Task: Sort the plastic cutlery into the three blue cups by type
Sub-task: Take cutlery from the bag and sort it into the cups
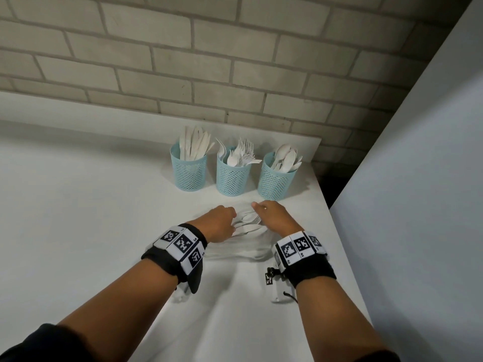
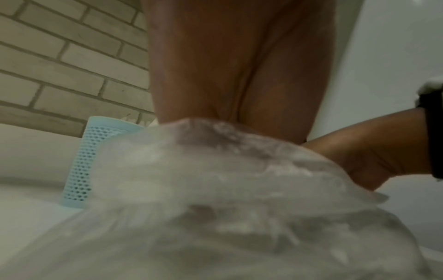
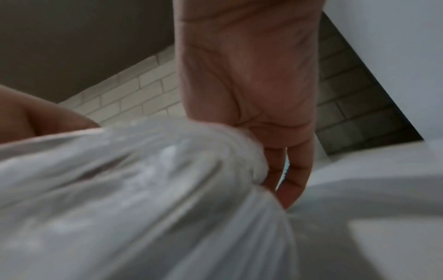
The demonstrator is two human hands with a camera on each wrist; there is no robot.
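Note:
Three blue mesh cups stand in a row near the wall: the left cup (image 1: 188, 171) holds knives, the middle cup (image 1: 232, 176) forks, the right cup (image 1: 275, 180) spoons. In front of them a clear plastic bag (image 1: 243, 248) lies on the white table (image 1: 91, 205), with white cutlery (image 1: 248, 223) showing at its mouth. My left hand (image 1: 223, 220) grips the bag's left edge, fingers curled. My right hand (image 1: 270, 214) grips the right edge. The wrist views show the crumpled bag (image 2: 215, 208) (image 3: 143, 189) bunched under each palm, and most fingers are hidden.
A brick wall (image 1: 235, 61) runs behind the cups. A tall white panel (image 1: 418, 178) stands to the right, with the table's right edge (image 1: 347, 257) just beside it. One cup (image 2: 81, 166) shows in the left wrist view.

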